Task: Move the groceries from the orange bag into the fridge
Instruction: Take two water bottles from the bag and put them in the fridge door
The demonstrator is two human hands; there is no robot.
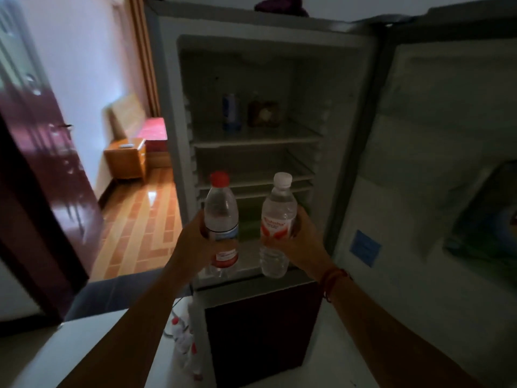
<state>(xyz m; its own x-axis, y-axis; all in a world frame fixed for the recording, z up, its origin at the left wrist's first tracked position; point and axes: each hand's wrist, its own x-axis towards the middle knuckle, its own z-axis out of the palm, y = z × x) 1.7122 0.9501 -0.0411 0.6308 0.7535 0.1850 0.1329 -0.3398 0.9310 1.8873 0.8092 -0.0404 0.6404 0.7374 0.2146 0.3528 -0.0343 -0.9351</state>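
Observation:
The fridge [167,107] stands open in front of me, its door [433,135] swung out to the right. My left hand [195,236] grips a clear water bottle with a red cap [221,208]. My right hand [300,236] grips a clear water bottle with a white cap [278,217] and a red-and-white label. Both bottles are upright, held side by side in front of the lower shelves. On the upper shelf [257,138] stand a blue-and-white can [231,112] and a brown package [264,113]. The orange bag is out of view.
A dark lower compartment door [260,326] is shut below the shelves. A power strip with cables [184,340] lies on the floor at the fridge's left foot. At left, a dark red door [42,163] opens onto a room with a wooden cabinet [127,159].

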